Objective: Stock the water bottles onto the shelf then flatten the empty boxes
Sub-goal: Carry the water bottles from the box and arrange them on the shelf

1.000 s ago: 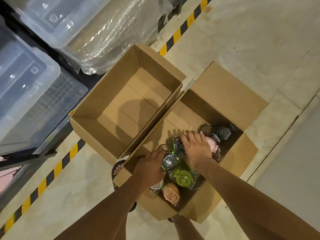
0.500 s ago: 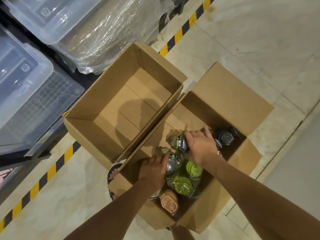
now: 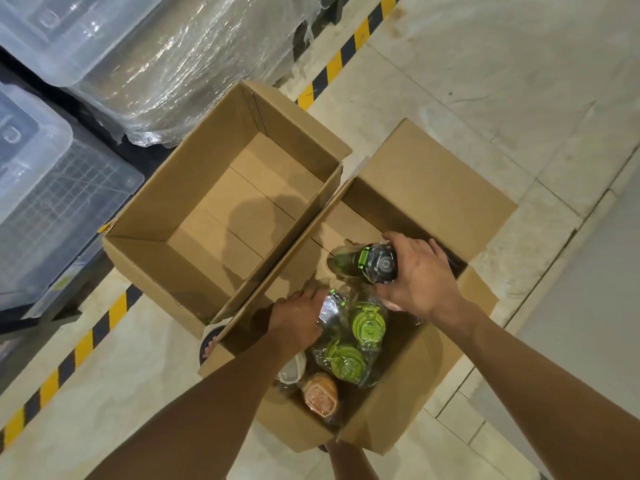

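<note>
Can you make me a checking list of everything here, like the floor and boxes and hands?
Surface: pale tiled floor, striped hazard tape.
Job's things: empty box; bottle box beside it, holding green-lid bottles and an orange-lid bottle.
Clutter: nothing seen.
Hands: right hand grips dark bottle over the bottle box; left hand touches wrapped bottle, grip hidden.
Cables: nothing seen.
Surroundings: clear bins, shrink-wrapped bundle.

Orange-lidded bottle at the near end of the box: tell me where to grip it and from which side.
Grip the orange-lidded bottle by its lid, coming straight down from above. It appears to stand upright, lid up, wedged between the box wall and the green-lidded bottles, so its sides are probably out of reach.
</note>
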A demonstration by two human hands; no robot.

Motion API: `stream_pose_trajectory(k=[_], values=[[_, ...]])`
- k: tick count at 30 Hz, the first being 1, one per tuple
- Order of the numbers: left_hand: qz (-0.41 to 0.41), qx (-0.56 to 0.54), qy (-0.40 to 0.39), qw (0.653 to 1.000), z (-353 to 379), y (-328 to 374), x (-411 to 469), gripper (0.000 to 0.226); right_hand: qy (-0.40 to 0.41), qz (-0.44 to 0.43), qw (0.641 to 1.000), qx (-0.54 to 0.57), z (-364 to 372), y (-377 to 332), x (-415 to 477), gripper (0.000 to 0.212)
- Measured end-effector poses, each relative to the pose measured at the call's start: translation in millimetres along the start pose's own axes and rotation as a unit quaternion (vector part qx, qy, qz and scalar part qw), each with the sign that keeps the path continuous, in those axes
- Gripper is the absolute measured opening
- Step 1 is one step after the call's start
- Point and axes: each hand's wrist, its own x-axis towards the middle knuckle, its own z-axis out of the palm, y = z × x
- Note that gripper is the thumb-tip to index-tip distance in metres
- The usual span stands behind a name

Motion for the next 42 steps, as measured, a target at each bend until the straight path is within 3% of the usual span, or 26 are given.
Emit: stream_pose_trajectory(k=[4,13,25,28,32,38,40,42], values=[[-0.006,-0.098,-0.010,0.995,-17,-7,-8,0.086,-0.001,0.019,0.999,0.026,-7,-4,-10,0.095],[-0.001,-0.197,0.048,0.979,-94,-6,-59,0.092,-0.016,0.042,0.998,0.039,-65,-32,-44,0.098],[0.046,-0.337,0.040,0.940,-321,-1,-187,0.073,0.004,0.073,0.973,0.218,-255,-128,-146,0.093],[0.060,-0.393,0.054,0.916,-383,-3,-228,0.070,0.048,0.072,0.959,0.269,-304,-160,-173,0.089],[0.095,-0.497,0.102,0.857,-453,-10,-276,0.077,0.135,0.067,0.924,0.352,-362,-207,-204,0.074],[0.127,-0.665,0.118,0.726,-520,-14,-327,0.069,0.247,0.047,0.826,0.504,-406,-277,-224,0.065],[0.134,-0.676,0.122,0.714,-530,-13,-337,0.067,0.274,0.054,0.796,0.537,-413,-300,-225,0.069],[0.129,-0.679,0.134,0.710,-540,-11,-352,0.066,0.296,0.058,0.777,0.553,-421,-321,-226,0.058]])
